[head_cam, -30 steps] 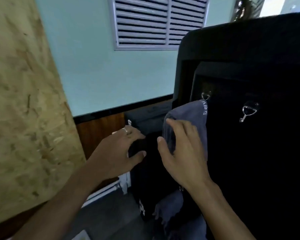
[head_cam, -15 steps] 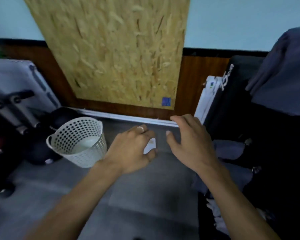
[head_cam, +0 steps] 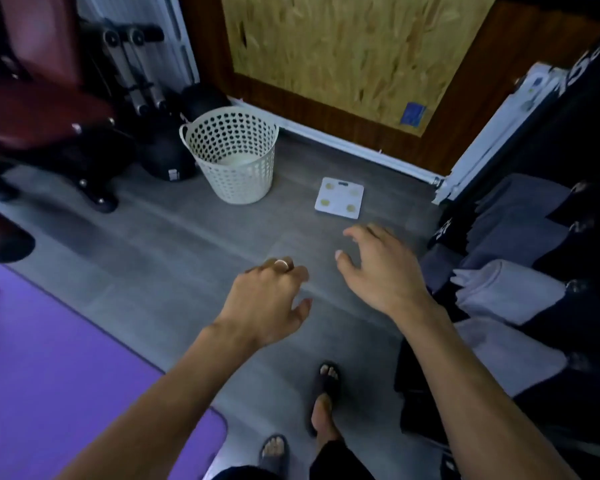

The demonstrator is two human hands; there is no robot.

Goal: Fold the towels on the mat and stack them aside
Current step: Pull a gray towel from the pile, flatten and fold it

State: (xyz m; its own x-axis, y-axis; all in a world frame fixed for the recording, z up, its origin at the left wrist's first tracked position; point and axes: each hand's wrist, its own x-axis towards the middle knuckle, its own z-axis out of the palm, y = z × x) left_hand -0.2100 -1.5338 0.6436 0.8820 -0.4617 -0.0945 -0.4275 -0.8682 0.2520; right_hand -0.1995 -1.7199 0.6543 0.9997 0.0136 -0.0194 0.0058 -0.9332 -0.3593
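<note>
Several grey and pale towels (head_cam: 510, 292) hang or lie against a black rack (head_cam: 582, 209) at the right edge. A purple mat (head_cam: 66, 368) covers the floor at the lower left, with no towel on the part I see. My left hand (head_cam: 271, 303) hovers over the grey floor, fingers loosely curled, a ring on one finger, holding nothing. My right hand (head_cam: 381, 268) hangs beside it, fingers spread and relaxed, empty, just left of the towels and apart from them.
A white perforated basket (head_cam: 234, 157) stands on the floor ahead. A white bathroom scale (head_cam: 340, 200) lies near the wall. Dark red padded gym equipment (head_cam: 45, 109) fills the upper left. A chipboard panel (head_cam: 343, 50) leans on the wall. My sandalled feet (head_cam: 323, 403) are below.
My view has swung down and left from the hanging grey towel to the floor. My right hand has let go of that towel; both hands now hang empty over the floor.
</note>
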